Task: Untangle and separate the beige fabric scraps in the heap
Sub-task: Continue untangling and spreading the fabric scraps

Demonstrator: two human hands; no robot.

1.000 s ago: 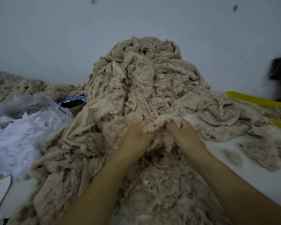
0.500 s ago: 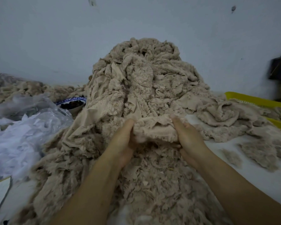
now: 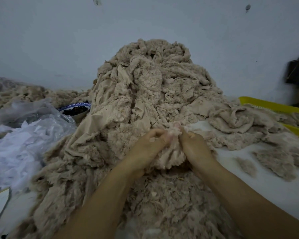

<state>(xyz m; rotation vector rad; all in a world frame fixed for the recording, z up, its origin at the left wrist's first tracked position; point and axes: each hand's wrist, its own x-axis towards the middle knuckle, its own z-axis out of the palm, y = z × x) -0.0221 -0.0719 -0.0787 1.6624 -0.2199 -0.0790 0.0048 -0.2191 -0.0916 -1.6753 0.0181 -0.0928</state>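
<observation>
The left hand [image 3: 148, 145] and the right hand [image 3: 195, 147] hold one beige scrap [image 3: 171, 156] at the front foot of the heap [image 3: 145, 87]. Both hands pinch its upper edge with curled fingers and are very close to each other. How far this scrap is caught in the cloth behind it, I cannot tell. The main danger, in my judgement, is a strong pull: the heap is tall and steep, so a caught piece can drag its neighbours down, and the cloth may slide toward the person or to the left onto the bowl [image 3: 74, 109], which stands just beside the heap. The fabric looks fluffy and frayed, so a hard pull may also tear it or shed more fibre. A freed piece dropped straight down would mix again with the loose fluff below the hands. For open room, the right side is better: bare desk [image 3: 248, 190] lies there, with only small tufts [image 3: 247, 165] on it. The yellow tray [image 3: 266, 105] further right is partly covered by cloth. The left is crowded with white scraps [image 3: 16, 147], and the wall [image 3: 59, 40] closes the back.
</observation>
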